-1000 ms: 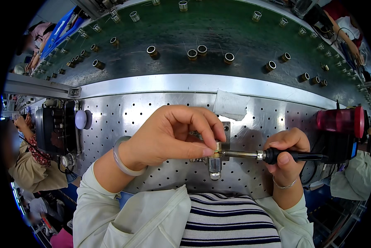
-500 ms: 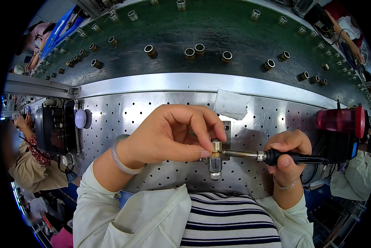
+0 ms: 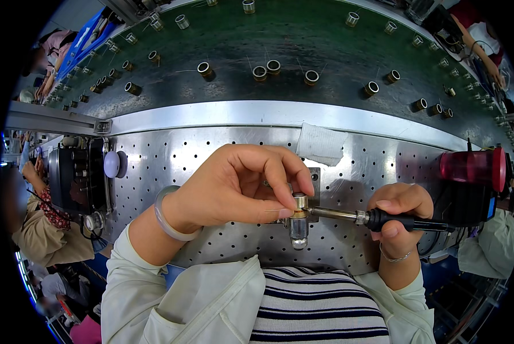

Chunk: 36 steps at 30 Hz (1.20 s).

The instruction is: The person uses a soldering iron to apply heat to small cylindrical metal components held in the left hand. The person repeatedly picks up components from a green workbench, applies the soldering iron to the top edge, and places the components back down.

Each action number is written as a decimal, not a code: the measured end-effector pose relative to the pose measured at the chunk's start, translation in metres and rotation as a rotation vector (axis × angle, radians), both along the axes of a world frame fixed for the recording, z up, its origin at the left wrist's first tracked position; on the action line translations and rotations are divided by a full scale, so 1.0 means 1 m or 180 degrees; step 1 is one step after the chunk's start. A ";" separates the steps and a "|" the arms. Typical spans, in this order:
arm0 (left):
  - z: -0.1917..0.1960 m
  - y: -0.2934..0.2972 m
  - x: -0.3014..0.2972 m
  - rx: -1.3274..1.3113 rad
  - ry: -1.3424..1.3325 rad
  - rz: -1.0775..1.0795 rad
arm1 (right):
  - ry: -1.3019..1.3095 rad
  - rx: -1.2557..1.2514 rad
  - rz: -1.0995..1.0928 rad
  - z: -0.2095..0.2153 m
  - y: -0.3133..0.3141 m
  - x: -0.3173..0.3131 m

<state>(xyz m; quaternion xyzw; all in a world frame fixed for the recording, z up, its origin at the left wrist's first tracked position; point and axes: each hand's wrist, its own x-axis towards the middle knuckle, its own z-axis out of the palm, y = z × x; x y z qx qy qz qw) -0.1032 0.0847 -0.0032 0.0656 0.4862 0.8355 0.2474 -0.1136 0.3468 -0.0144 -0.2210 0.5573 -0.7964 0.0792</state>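
Observation:
A soldering iron (image 3: pixel 338 214) with a black handle lies in my right hand (image 3: pixel 403 209), which is closed round it. Its metal tip meets the right side of a small metal ring with a copper-coloured band (image 3: pixel 299 205), seated on an upright metal holder (image 3: pixel 298 234). From the left, my left hand (image 3: pixel 242 183) reaches to the same ring. Thumb and index finger pinch at the band, with a thin wire (image 3: pixel 274 210) showing across the thumb. The exact contact between fingertips and ring is hidden.
Beyond the perforated metal bench (image 3: pixel 154 172) runs a green conveyor belt (image 3: pixel 303 40) carrying several similar rings with thin wires. A folded white cloth (image 3: pixel 321 143) lies at the bench's far edge. A red transparent container (image 3: pixel 472 167) stands right, a black device (image 3: pixel 73 178) left. Other people sit at both sides.
The rings on the belt have shifted slightly left. My hands hold almost the same place, and the iron's tip still touches the ring.

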 end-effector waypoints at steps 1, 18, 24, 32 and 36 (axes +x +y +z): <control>0.000 0.000 0.000 -0.0008 -0.0003 -0.0001 | 0.0018 -0.0009 0.0014 0.000 0.000 0.000; 0.000 -0.004 -0.009 -0.0279 -0.0176 -0.0514 | 0.0201 0.0036 0.0093 -0.002 0.006 -0.006; 0.013 0.000 -0.011 -0.0507 -0.0207 -0.0480 | 0.0229 0.0157 0.0043 0.002 0.009 -0.005; 0.003 0.003 -0.014 -0.0276 -0.0158 -0.0516 | -0.0093 0.0076 -0.0238 0.004 0.018 -0.004; -0.003 0.002 -0.016 -0.0383 -0.0107 -0.0586 | -0.0027 0.0011 -0.0161 0.002 0.018 -0.006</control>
